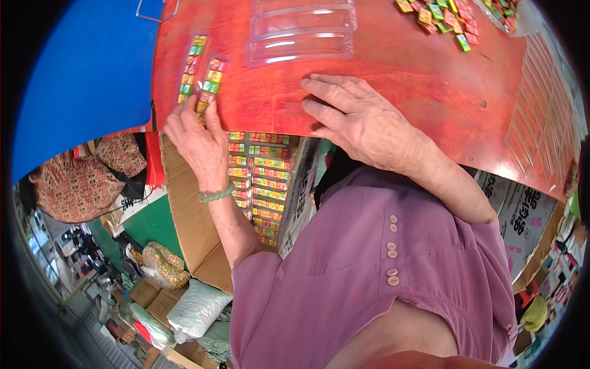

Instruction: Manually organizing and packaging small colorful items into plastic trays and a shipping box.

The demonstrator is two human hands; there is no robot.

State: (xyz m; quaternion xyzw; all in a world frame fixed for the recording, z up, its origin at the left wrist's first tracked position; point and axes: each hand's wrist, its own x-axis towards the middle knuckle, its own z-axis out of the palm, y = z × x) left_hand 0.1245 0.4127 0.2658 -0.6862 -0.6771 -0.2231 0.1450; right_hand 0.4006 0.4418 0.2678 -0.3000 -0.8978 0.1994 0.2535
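My left hand [198, 140], with a green bead bracelet on its wrist, is at the left of the red tabletop. Its thumb and fingers close around the near end of a narrow clear plastic tray [211, 85] filled with a row of small square wrapped pieces in red, yellow and green. A second filled tray [191, 69] lies just left of it, almost touching. My right hand [365, 120] rests palm down near the table's front edge, fingers stretched out, with nothing in it.
Empty clear trays [301, 46] lie at the far middle of the table. Loose wrapped pieces [439, 15] are heaped at the far right, near stacked clear trays [541, 104]. Below the front edge stands an open cardboard box [184, 203] with rows of filled trays [268, 181]. A blue surface [86, 74] adjoins on the left.
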